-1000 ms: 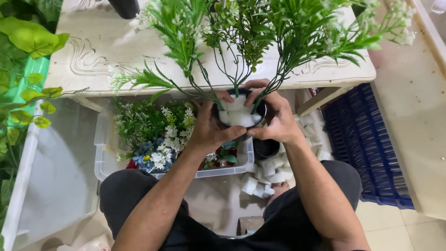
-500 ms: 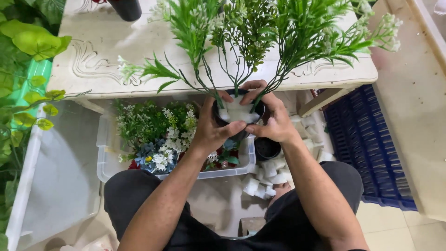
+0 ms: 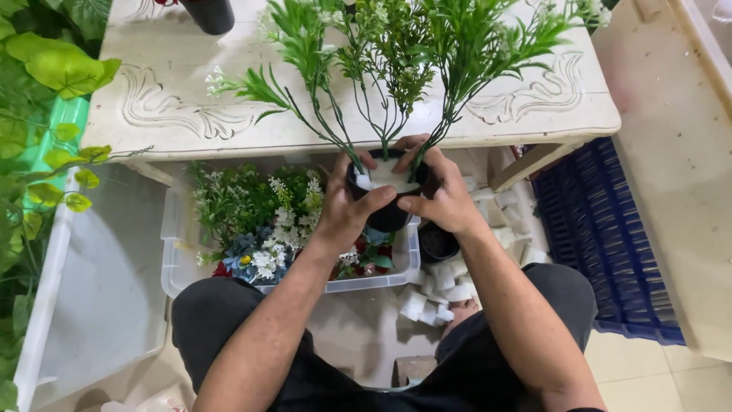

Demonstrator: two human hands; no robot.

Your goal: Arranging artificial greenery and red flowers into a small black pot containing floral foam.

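Both hands wrap a small black pot [image 3: 387, 217] held in front of the white table's edge. My left hand [image 3: 351, 210] grips its left side with the thumb across the front. My right hand [image 3: 442, 194] covers its right side, fingers over the rim. White foam [image 3: 386, 177] fills the pot's top. Several green artificial stems [image 3: 381, 69] with small white blossoms stand in the foam and fan out above the tabletop.
A carved white table [image 3: 183, 114] lies ahead. Below sits a clear plastic bin [image 3: 177, 263] of artificial flowers and greenery. Another black pot [image 3: 437, 244] and white foam blocks [image 3: 442, 294] lie on the floor. A blue crate [image 3: 602, 229] is right, leafy plants [image 3: 38, 114] left.
The pot and stems sit slightly higher and further forward in view; my hands have shifted their grip a little around the rim.
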